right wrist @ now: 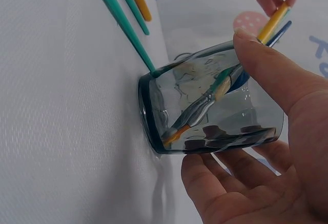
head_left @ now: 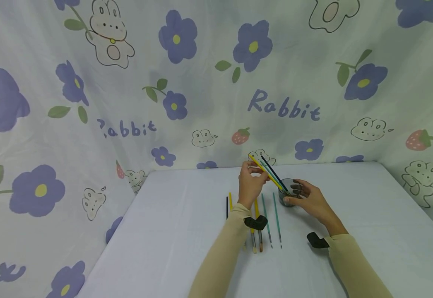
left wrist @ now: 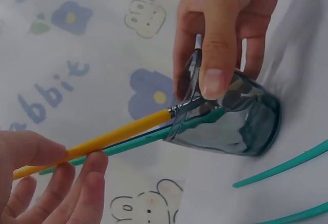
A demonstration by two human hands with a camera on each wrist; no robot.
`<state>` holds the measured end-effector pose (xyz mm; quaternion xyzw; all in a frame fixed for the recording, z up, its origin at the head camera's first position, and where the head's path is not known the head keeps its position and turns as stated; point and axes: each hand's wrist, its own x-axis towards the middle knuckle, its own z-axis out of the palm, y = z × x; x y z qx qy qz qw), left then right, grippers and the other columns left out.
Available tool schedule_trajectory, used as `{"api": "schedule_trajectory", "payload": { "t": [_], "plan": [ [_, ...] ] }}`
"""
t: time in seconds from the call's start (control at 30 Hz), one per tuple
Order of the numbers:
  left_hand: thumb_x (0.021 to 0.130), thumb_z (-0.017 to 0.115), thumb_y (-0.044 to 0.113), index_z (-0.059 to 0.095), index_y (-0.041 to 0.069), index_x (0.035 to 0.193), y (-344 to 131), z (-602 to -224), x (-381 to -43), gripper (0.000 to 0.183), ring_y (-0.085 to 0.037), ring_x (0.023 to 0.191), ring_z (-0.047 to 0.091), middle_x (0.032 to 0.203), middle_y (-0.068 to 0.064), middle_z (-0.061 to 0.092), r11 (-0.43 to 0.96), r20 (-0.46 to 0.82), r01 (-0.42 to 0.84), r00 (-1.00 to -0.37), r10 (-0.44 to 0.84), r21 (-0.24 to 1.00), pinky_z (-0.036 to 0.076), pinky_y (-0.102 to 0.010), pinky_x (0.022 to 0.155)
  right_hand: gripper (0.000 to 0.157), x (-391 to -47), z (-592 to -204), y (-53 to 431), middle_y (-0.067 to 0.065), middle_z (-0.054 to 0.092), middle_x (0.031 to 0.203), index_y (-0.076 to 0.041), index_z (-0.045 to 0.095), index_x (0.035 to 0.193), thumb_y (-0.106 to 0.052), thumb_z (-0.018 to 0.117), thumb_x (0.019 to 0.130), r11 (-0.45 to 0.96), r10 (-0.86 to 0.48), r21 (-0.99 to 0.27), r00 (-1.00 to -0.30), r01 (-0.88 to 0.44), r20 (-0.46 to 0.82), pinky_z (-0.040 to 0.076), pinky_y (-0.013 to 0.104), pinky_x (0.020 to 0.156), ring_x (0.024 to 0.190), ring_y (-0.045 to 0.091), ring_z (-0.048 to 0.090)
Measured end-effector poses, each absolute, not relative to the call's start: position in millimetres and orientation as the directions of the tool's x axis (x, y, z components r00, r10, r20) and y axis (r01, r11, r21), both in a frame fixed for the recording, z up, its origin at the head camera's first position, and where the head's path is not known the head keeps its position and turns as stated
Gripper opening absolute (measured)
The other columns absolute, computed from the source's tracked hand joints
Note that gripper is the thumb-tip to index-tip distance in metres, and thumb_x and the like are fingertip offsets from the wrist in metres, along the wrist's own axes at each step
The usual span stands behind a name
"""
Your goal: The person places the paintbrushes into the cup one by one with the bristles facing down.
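My left hand [head_left: 251, 182] pinches a yellow paintbrush [left wrist: 123, 131] by its handle between thumb and fingers. That brush slants bristle end first into a clear grey-blue glass [left wrist: 230, 131]. A teal paintbrush [left wrist: 141, 141] lies close along it, passing by the same fingers into the glass. A dark blue paintbrush [right wrist: 281, 33] also leans out over the rim. My right hand [head_left: 313, 203] grips the glass around its side, thumb near the rim and fingers on the opposite side. Through the glass wall, bristles and metal ferrules [right wrist: 197, 108] show inside, near the bottom.
On the white table [head_left: 157, 248], several more paintbrushes lie side by side, left of the glass, including a teal one [head_left: 277, 215] and a black one [head_left: 227, 207]. My left forearm partly covers them. A printed curtain [head_left: 209, 91] hangs behind the table.
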<state>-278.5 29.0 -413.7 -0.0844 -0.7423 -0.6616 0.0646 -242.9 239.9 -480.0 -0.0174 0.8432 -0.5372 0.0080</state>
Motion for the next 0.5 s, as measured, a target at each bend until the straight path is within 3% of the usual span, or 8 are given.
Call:
{"api": "schedule_trajectory", "payload": {
  "t": [0.17,0.23,0.5],
  "plan": [
    [0.094,0.071,0.009,0.053,0.013,0.123,31.3,-417.7,-277.6,0.034,-0.015,0.074,0.076,0.102,-0.009,0.074,0.111,0.207,0.213,-0.977,0.058,0.971,0.064,-0.029,0.077,0.097,-242.5,-479.0,240.1,0.027,0.044,0.158,-0.008,0.030,0.162,-0.041,0.083,0.088,0.423,-0.035,-0.906,-0.999,-0.020,0.005,0.040,0.062,0.118,0.146,0.051,0.042],
    [0.093,0.071,0.009,0.053,0.012,0.123,32.3,-419.4,-277.5,0.035,-0.022,0.077,0.078,0.102,-0.010,0.074,0.109,0.207,0.213,-0.976,0.064,0.971,0.064,-0.029,0.077,0.097,-242.4,-478.9,240.3,0.027,0.044,0.159,-0.008,0.030,0.162,-0.042,0.083,0.087,0.424,-0.037,-0.906,-0.999,-0.020,0.005,0.040,0.062,0.118,0.146,0.051,0.042],
    [0.093,0.073,0.009,0.054,0.011,0.120,33.4,-424.5,-276.3,0.033,-0.021,0.077,0.078,0.103,-0.011,0.073,0.102,0.210,0.217,-0.975,0.077,0.971,0.064,-0.028,0.076,0.096,-241.6,-478.0,241.0,0.028,0.042,0.159,-0.007,0.030,0.162,-0.041,0.082,0.088,0.425,-0.038,-0.905,-0.999,-0.023,0.007,0.040,0.062,0.118,0.147,0.051,0.042]
  ]
}}
